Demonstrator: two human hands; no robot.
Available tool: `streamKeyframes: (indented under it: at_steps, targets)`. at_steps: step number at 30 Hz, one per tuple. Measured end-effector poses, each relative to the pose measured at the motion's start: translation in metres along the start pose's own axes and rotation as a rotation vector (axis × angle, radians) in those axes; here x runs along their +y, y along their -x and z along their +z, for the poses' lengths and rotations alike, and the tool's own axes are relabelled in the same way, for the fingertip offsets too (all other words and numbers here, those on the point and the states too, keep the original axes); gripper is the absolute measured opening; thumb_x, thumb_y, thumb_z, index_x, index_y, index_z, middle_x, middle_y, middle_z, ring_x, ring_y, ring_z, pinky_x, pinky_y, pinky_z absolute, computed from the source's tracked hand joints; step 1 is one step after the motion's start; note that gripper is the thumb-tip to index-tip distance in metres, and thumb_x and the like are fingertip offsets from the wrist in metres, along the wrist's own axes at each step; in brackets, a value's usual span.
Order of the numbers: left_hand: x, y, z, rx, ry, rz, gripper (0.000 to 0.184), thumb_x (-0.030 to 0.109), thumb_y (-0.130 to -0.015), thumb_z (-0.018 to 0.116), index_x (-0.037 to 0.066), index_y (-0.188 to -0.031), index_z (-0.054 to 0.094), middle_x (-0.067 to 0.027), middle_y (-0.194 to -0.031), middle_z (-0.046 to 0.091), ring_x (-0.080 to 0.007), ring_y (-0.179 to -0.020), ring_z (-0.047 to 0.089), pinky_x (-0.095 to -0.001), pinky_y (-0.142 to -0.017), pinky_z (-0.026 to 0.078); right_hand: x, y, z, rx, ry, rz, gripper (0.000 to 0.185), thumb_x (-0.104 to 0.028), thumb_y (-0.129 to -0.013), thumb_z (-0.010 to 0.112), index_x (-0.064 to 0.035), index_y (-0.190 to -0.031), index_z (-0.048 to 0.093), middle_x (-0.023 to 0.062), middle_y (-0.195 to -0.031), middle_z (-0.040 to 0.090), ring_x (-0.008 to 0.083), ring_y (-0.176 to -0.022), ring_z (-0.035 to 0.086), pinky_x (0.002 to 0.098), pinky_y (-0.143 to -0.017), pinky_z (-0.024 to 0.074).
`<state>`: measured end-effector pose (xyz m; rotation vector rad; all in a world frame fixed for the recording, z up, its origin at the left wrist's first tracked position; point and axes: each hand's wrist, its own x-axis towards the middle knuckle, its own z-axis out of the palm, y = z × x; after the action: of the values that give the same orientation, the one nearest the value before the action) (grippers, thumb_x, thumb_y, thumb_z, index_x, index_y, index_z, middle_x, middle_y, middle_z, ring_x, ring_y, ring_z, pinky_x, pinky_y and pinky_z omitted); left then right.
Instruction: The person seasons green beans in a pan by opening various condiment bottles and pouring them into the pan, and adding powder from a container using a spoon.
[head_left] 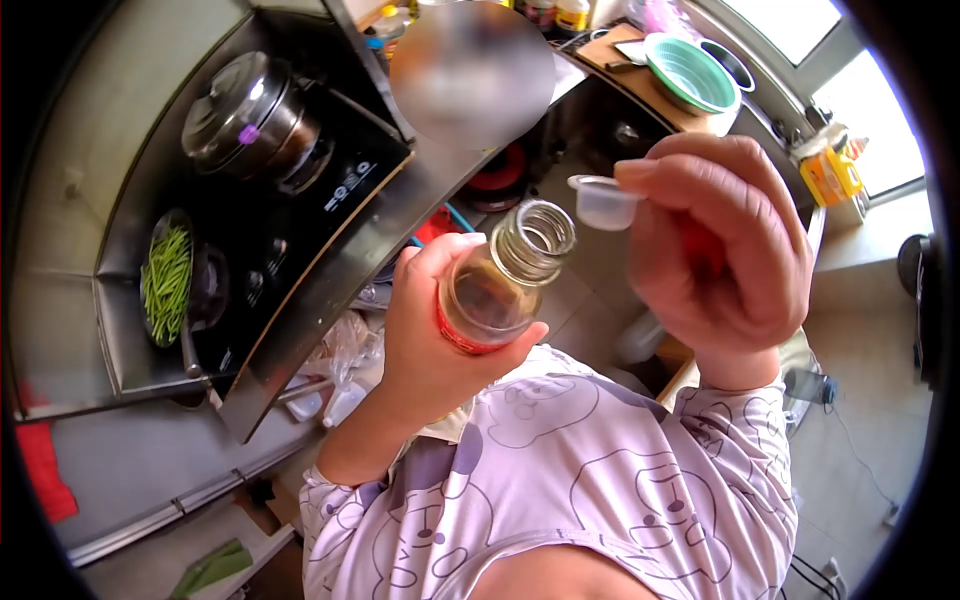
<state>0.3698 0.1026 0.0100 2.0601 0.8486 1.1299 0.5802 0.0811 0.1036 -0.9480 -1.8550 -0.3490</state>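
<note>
My left hand (425,325) is wrapped round a clear glass bottle (490,295) with a wide threaded neck and a red label. Its mouth is uncovered and tilts up toward me; what is inside is hard to make out. Just right of the mouth, my right hand (725,245) pinches a small translucent plastic cup-shaped piece (605,207) by its rim between thumb and finger. Something red (702,248) shows within the curled fingers of that hand, too blurred to name. The plastic piece and the bottle are apart.
On the black stove (300,230) at left stand a lidded pot (245,115) and a pan (160,220) of green beans (168,280). A green basket (690,75) and a knife (628,65) rest on a cutting board (610,50). A yellow container (832,178) stands by the window.
</note>
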Motion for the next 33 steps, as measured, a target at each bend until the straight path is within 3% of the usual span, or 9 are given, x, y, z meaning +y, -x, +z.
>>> streamKeyframes:
  at_steps: [1, 4, 9, 14, 18, 19, 21, 33]
  targets:
    - [-0.002, -0.003, 0.009, 0.006, 0.056, 0.001, 0.08, 0.02, -0.059, 0.089, 0.002, -0.122, 0.044, -0.0127, -0.108, 0.055, -0.0276, -0.095, 0.05, -0.0384, -0.083, 0.043, 0.002, 0.002, -0.003, 0.004, 0.035, -0.019, 0.027, 0.015, -0.069, 0.063, 0.0012, -0.092, 0.066, 0.0121, -0.083, 0.063, 0.0184, -0.068, 0.062, 0.0256, -0.058, 0.0493]
    - [0.0, -0.015, 0.024, -0.049, 0.115, -0.015, 0.079, 0.02, -0.059, 0.089, 0.002, -0.122, 0.045, -0.0121, -0.108, 0.055, -0.0264, -0.094, 0.051, -0.038, -0.083, 0.044, 0.018, 0.014, -0.012, 0.001, 0.147, -0.117, 0.032, 0.012, -0.064, 0.068, -0.003, -0.092, 0.069, 0.0094, -0.081, 0.062, 0.021, -0.063, 0.062, 0.0279, -0.055, 0.0501]
    - [-0.004, -0.042, 0.035, -0.144, 0.133, 0.059, 0.078, 0.022, -0.06, 0.089, 0.002, -0.122, 0.045, -0.0106, -0.105, 0.057, -0.0256, -0.092, 0.05, -0.0366, -0.082, 0.044, 0.023, 0.014, -0.031, -0.157, 0.339, -0.185, 0.029, 0.0, -0.066, 0.074, -0.0036, -0.094, 0.07, 0.0093, -0.084, 0.062, 0.0208, -0.065, 0.063, 0.0308, -0.054, 0.0518]
    - [-0.016, -0.068, 0.038, -0.184, 0.152, 0.156, 0.078, 0.022, -0.06, 0.089, 0.002, -0.122, 0.046, -0.0098, -0.105, 0.057, -0.0253, -0.092, 0.05, -0.0364, -0.081, 0.045, 0.027, -0.002, -0.04, -0.292, 0.362, -0.159, 0.028, -0.011, -0.068, 0.074, -0.0028, -0.095, 0.07, 0.0094, -0.086, 0.063, 0.0209, -0.065, 0.063, 0.0304, -0.052, 0.051]
    - [-0.025, -0.082, 0.035, -0.203, 0.147, 0.148, 0.076, 0.022, -0.059, 0.088, 0.004, -0.121, 0.048, -0.0093, -0.104, 0.057, -0.0256, -0.092, 0.05, -0.0373, -0.08, 0.045, 0.033, -0.016, -0.039, -0.391, 0.307, -0.096, 0.034, -0.013, -0.059, 0.074, -0.0018, -0.091, 0.07, 0.0086, -0.087, 0.063, 0.02, -0.062, 0.06, 0.0289, -0.049, 0.0478]
    - [-0.026, -0.086, 0.031, -0.262, 0.098, 0.164, 0.076, 0.013, -0.06, 0.088, 0.004, -0.121, 0.045, -0.0095, -0.107, 0.05, -0.0197, -0.096, 0.054, -0.0336, -0.086, 0.045, 0.032, -0.019, -0.037, -0.429, 0.327, -0.083, 0.034, -0.014, -0.058, 0.074, -0.0023, -0.089, 0.069, 0.008, -0.087, 0.062, 0.0195, -0.061, 0.06, 0.0291, -0.048, 0.0468]
    - [-0.03, -0.091, 0.029, -0.257, 0.067, 0.194, 0.075, 0.013, -0.059, 0.088, 0.004, -0.121, 0.046, -0.0099, -0.107, 0.05, -0.0204, -0.094, 0.054, -0.0337, -0.085, 0.045, 0.034, -0.027, -0.034, -0.471, 0.349, -0.069, 0.034, -0.015, -0.056, 0.074, -0.0028, -0.088, 0.068, 0.0075, -0.087, 0.062, 0.0189, -0.06, 0.059, 0.0293, -0.047, 0.0458]
    - [-0.05, -0.108, 0.029, -0.253, 0.095, 0.391, 0.078, 0.014, -0.056, 0.089, 0.004, -0.121, 0.047, -0.0101, -0.099, 0.053, -0.0234, -0.086, 0.056, -0.0347, -0.077, 0.048, 0.062, -0.053, -0.02, -0.726, -0.07, -0.03, 0.026, -0.02, -0.057, 0.073, -0.0058, -0.074, 0.06, 0.0045, -0.074, 0.054, 0.0184, -0.059, 0.057, 0.0317, -0.047, 0.0452]
